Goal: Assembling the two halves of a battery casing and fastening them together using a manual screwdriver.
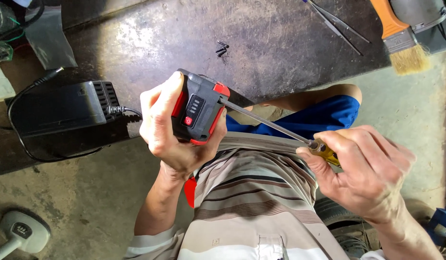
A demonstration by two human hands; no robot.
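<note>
Gripping battery pack [199, 106] w/ left hand [167, 127], right hand [362, 168] clamps screwdriver [280, 129]; charger [64, 113], screws [222, 48], brush [401, 36] nearby

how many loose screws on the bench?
3 as far as I can tell: small black screws in one cluster on the dark bench, beyond the battery pack. They overlap, so more may be hidden.

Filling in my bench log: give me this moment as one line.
left hand: grips black-and-red battery pack | right hand: holds screwdriver, tip at pack's edge | nearby: loose screws, charger
</note>
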